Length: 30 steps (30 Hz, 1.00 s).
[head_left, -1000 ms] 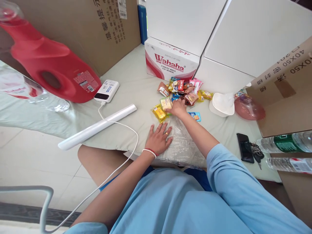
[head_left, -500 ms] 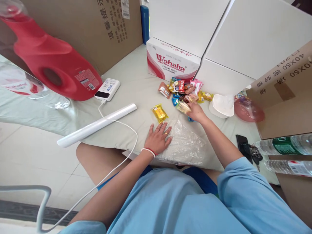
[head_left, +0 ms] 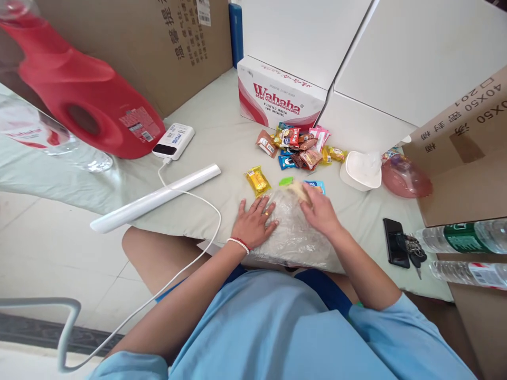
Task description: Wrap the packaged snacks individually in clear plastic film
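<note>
My left hand (head_left: 253,221) lies flat with fingers spread on the left edge of a clear plastic bag (head_left: 295,232) at the table's front edge. My right hand (head_left: 319,211) is closed on a pale yellow snack packet (head_left: 298,189) and holds it at the bag's far edge. A yellow packet (head_left: 257,180) lies just beyond my left hand. A blue packet (head_left: 316,186) and a small green one (head_left: 285,181) lie right beside the held packet. A pile of several coloured snack packets (head_left: 301,145) sits farther back.
A Wahaha carton (head_left: 277,97) and white boxes (head_left: 380,68) stand behind the pile. A white bowl (head_left: 358,171), pink bag (head_left: 406,177), phone (head_left: 394,240) with keys and water bottles (head_left: 463,237) lie right. Left: red jug (head_left: 87,100), power bank (head_left: 174,141), white tube (head_left: 154,198).
My right hand picked a pale yellow packet from beside the pile and brought it back toward me to the plastic bag. My left hand stayed flat on the bag.
</note>
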Motion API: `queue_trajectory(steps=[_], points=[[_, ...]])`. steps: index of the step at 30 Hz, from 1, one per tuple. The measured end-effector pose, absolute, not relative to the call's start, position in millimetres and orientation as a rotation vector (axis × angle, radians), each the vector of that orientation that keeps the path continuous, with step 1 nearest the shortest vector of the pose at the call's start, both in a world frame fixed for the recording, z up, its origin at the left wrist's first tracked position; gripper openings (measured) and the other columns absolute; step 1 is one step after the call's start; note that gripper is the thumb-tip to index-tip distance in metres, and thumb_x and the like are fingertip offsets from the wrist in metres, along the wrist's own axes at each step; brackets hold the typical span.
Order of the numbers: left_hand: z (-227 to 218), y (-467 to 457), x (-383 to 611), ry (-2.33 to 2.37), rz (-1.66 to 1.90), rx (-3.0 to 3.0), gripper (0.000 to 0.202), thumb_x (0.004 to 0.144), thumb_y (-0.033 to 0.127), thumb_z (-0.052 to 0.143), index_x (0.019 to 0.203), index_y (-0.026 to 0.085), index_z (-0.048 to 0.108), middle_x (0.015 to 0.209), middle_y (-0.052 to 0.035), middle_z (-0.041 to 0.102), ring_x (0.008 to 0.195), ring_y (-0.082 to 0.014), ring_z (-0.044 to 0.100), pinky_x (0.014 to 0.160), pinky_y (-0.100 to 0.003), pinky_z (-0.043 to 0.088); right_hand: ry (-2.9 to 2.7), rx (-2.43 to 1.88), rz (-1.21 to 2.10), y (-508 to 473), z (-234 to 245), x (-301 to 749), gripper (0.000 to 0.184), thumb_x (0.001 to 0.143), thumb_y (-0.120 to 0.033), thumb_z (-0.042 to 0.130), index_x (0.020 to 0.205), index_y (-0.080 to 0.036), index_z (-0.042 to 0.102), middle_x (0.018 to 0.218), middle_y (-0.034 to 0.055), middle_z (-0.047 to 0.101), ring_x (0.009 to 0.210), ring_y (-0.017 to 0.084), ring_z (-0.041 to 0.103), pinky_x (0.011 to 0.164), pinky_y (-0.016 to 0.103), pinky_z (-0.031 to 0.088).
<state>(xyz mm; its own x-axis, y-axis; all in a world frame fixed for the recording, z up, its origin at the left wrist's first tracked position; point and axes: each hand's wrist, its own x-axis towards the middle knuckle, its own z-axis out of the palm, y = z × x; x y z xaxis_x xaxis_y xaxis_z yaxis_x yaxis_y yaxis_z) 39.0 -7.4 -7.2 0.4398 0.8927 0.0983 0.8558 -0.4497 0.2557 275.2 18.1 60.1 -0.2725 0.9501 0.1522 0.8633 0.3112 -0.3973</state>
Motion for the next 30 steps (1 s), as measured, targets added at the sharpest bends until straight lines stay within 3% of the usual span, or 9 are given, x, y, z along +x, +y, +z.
queue_trajectory(steps=[4, 8, 12, 15, 17, 21, 24, 26, 30], points=[[-6.2, -13.7, 42.5, 1.61, 0.303, 2.48, 0.06, 0.105, 0.055, 0.035, 0.158, 0.028, 0.046, 0.171, -0.0111, 0.032, 0.157, -0.0339, 0.032, 0.124, -0.075, 0.007, -2.253, -1.537, 0.532, -45.2, 38.1, 268.5, 0.05, 0.099, -0.025, 0.046, 0.148, -0.017, 0.054, 0.142, 0.013, 0.066, 0.129, 0.026, 0.061, 0.112, 0.044, 0.05], [-5.9, -17.7, 45.0, 1.645, 0.262, 2.468, 0.061, 0.106, 0.055, 0.034, 0.16, 0.028, 0.042, 0.171, -0.0126, 0.031, 0.158, -0.0359, 0.03, 0.122, -0.079, 0.006, -2.077, -1.833, 0.471, -54.2, 28.8, 280.0, 0.051, 0.098, -0.024, 0.046, 0.148, -0.017, 0.054, 0.142, 0.0136, 0.065, 0.128, 0.029, 0.062, 0.109, 0.046, 0.051], [-6.0, -18.2, 45.6, 1.656, 0.232, 2.464, 0.062, 0.105, 0.055, 0.034, 0.161, 0.029, 0.04, 0.172, -0.0127, 0.029, 0.158, -0.0375, 0.028, 0.121, -0.079, 0.006, -1.825, -2.25, 0.319, -19.7, 50.0, 311.0, 0.053, 0.094, -0.02, 0.049, 0.147, -0.018, 0.055, 0.134, 0.0176, 0.068, 0.122, 0.034, 0.064, 0.103, 0.048, 0.052], [-6.3, -17.7, 45.7, 1.656, 0.23, 2.458, 0.062, 0.105, 0.055, 0.034, 0.161, 0.03, 0.04, 0.172, -0.0121, 0.028, 0.159, -0.0368, 0.026, 0.121, -0.079, 0.005, -1.703, -2.267, 0.361, -2.8, 73.6, 326.8, 0.055, 0.089, -0.02, 0.054, 0.143, -0.017, 0.058, 0.129, 0.018, 0.069, 0.117, 0.035, 0.065, 0.101, 0.048, 0.05], [-6.3, -17.5, 45.8, 1.651, 0.231, 2.456, 0.062, 0.105, 0.055, 0.034, 0.161, 0.03, 0.04, 0.172, -0.0115, 0.028, 0.159, -0.0357, 0.026, 0.122, -0.078, 0.005, -1.65, -2.04, 0.687, -3.2, 83.9, 326.2, 0.052, 0.084, -0.023, 0.059, 0.135, -0.017, 0.062, 0.125, 0.0138, 0.071, 0.112, 0.031, 0.067, 0.098, 0.043, 0.051], [-5.4, -17.3, 45.8, 1.651, 0.226, 2.45, 0.062, 0.105, 0.055, 0.032, 0.16, 0.028, 0.041, 0.173, -0.012, 0.027, 0.159, -0.0347, 0.027, 0.121, -0.079, 0.005, -1.379, -1.482, 1.758, -20.4, 80.6, 305.7, 0.032, 0.074, -0.033, 0.067, 0.101, -0.017, 0.07, 0.097, 0.0046, 0.074, 0.086, 0.02, 0.068, 0.078, 0.03, 0.052], [-5.4, -17.3, 45.9, 1.647, 0.225, 2.448, 0.062, 0.106, 0.054, 0.031, 0.16, 0.027, 0.042, 0.172, -0.0125, 0.028, 0.159, -0.0352, 0.028, 0.121, -0.08, 0.005, -1.178, -1.384, 2.096, -28.4, 64.1, 296.8, 0.033, 0.064, -0.032, 0.074, 0.093, -0.016, 0.07, 0.089, 0.0032, 0.074, 0.078, 0.018, 0.066, 0.073, 0.028, 0.051], [-6.2, -17.2, 45.7, 1.643, 0.233, 2.448, 0.062, 0.105, 0.055, 0.032, 0.16, 0.028, 0.042, 0.172, -0.0121, 0.029, 0.159, -0.0357, 0.028, 0.121, -0.08, 0.006, -1.075, -1.425, 2.007, -23.6, 53.9, 303.3, 0.036, 0.062, -0.031, 0.074, 0.094, -0.017, 0.069, 0.09, 0.0035, 0.075, 0.078, 0.018, 0.067, 0.073, 0.028, 0.052], [-8.1, -17.1, 45.2, 1.644, 0.265, 2.451, 0.062, 0.105, 0.056, 0.033, 0.16, 0.028, 0.042, 0.171, -0.0119, 0.031, 0.158, -0.0349, 0.029, 0.121, -0.08, 0.005, -0.855, -1.628, 1.411, 4.1, 47.2, 338.4, 0.034, 0.061, -0.033, 0.069, 0.092, -0.019, 0.063, 0.088, 0.0024, 0.074, 0.077, 0.02, 0.067, 0.073, 0.031, 0.054]])
